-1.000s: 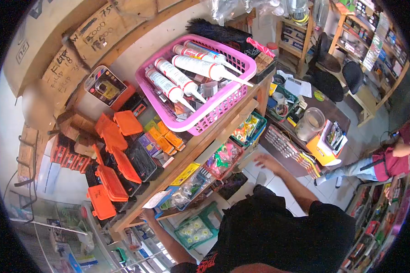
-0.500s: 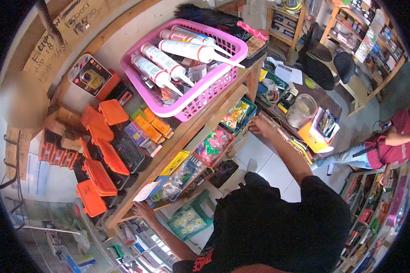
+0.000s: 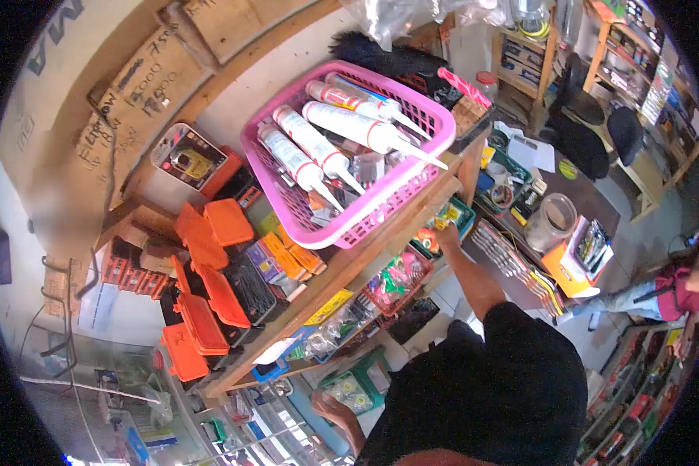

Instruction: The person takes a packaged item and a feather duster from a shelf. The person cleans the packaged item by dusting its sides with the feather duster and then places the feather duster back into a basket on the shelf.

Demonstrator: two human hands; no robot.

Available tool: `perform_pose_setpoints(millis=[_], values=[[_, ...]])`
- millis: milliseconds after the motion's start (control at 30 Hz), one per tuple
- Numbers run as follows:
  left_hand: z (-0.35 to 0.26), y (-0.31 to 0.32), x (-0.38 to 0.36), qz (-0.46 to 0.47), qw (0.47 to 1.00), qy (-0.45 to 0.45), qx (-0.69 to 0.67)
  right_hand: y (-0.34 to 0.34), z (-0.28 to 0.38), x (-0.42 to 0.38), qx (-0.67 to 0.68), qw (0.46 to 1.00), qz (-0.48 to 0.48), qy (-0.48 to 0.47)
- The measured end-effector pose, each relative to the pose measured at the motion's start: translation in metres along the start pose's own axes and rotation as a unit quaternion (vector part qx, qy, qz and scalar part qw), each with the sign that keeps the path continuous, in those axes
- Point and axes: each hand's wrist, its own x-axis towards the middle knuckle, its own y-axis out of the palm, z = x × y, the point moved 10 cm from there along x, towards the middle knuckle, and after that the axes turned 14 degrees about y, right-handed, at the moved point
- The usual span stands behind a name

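Note:
My right hand [image 3: 446,238] reaches to the front of a small green basket [image 3: 464,217] of bright packets on the shelf under the counter. Its fingertips are among the orange and yellow packets, too small and partly hidden to show a grip. Lower down, my left hand [image 3: 332,408] is held with its fingers loosely curved and nothing visible in it. Close to it stands a green crate [image 3: 377,377] holding several round, pale items. Between the hands, the shelf bears a red basket [image 3: 401,304] of pink and green packets and a tray of clear packets [image 3: 335,332].
On the counter [image 3: 342,283] stands a pink basket [image 3: 287,220] of sealant tubes, beside open orange cases [image 3: 202,318]. To the right, a dark table [image 3: 598,198] bears a clear jar [image 3: 551,221] and an orange-yellow box [image 3: 568,264]. A person in maroon [image 3: 679,291] is at far right.
My right hand has moved onto the green basket's packets from beside it. My left hand has left the shelf's front edge and dropped toward the lower crate. The whole view has shifted.

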Motion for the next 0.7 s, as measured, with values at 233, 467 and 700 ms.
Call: perform_pose_setpoints(millis=[233,467,700], values=[[-0.042,0.120,0.016,0.186,0.947,-0.101,-0.240,-0.069,-0.004,-0.032,0.240,0.968,0.052,-0.051],[-0.212,0.260,0.044,0.429,0.768,0.075,-0.469,-0.118,-0.009,-0.106,0.422,0.866,0.229,0.142],[-0.289,0.355,0.050,0.542,0.679,-0.103,-0.484,-0.032,-0.006,-0.045,0.589,0.707,0.350,0.178]])
